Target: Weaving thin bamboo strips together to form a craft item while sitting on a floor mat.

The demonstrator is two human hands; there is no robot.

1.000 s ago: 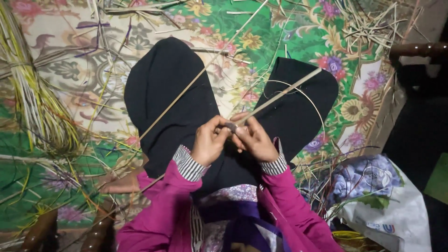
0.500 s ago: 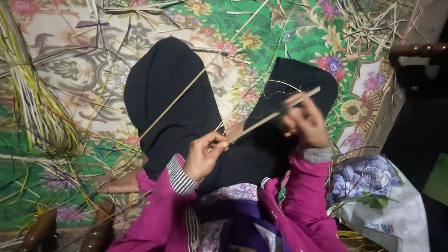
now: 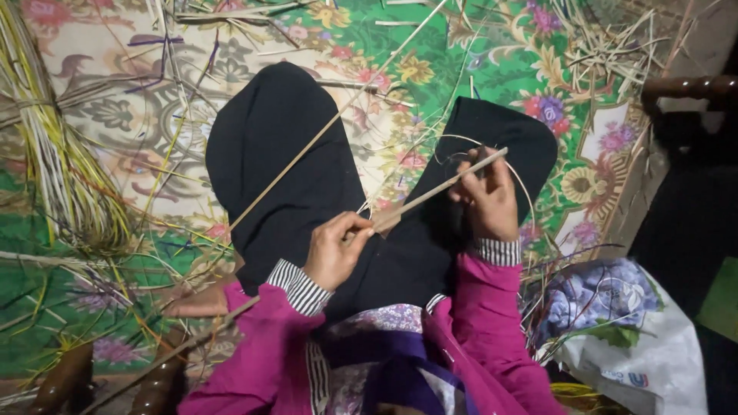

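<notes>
I sit on a floral mat with black cloth over my knees. My left hand (image 3: 336, 250) pinches the near end of a flat bamboo strip (image 3: 438, 188) above my lap. My right hand (image 3: 486, 196) grips the same strip near its far end, over my right knee, and also holds a small dark tool that I cannot make out. A thin pale shaving (image 3: 492, 154) curls in a loop around the right hand. A long thin bamboo stick (image 3: 307, 150) lies diagonally across my left knee.
A bundle of yellow-green bamboo strips (image 3: 54, 154) lies at the left on the floral mat (image 3: 430, 54). Loose slivers litter the mat at the top right (image 3: 615, 46). A white bag with blue flowers (image 3: 623, 323) sits at the lower right. Dark wooden furniture (image 3: 692, 88) stands at the right edge.
My hands were together at my lap a second ago. The right hand has slid away along the strip to the right, peeling off a thin curl; the left hand stayed near the lap.
</notes>
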